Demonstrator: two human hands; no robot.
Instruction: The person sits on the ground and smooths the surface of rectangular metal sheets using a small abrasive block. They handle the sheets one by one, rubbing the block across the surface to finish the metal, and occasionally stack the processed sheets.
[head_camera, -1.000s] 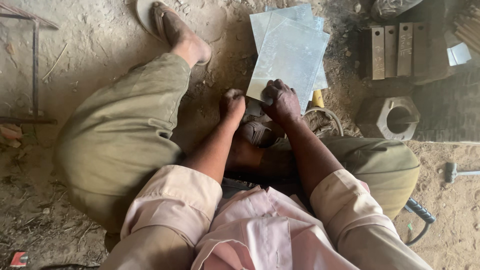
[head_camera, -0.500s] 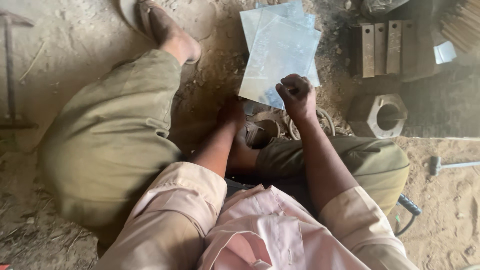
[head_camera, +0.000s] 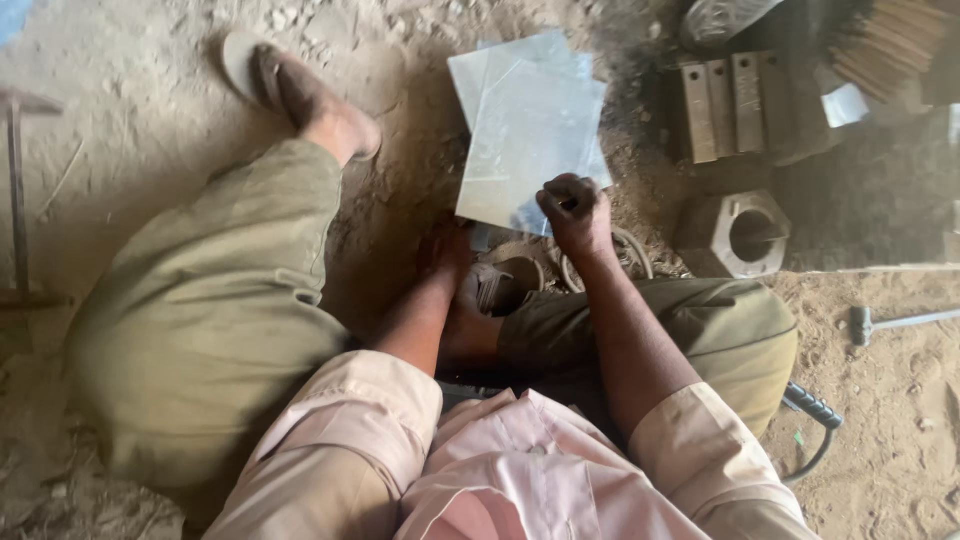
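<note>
Head: right hand (head_camera: 575, 212) grips two sheets (head_camera: 530, 140).

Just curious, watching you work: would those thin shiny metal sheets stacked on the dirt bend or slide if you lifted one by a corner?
The metal sheets look thin and flat, so one would probably flex a little. Their smooth, shiny faces suggest they slide easily over each other. Edges look sharp near the right hand, so perhaps awkward to grip.

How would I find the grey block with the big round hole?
Find the stack of shiny square metal sheets lying on the sandy ground beside the right hand. Right of that hand sits the grey six-sided metal block. Unlike the upright rusty flat bars above, it has a round hole.
</note>
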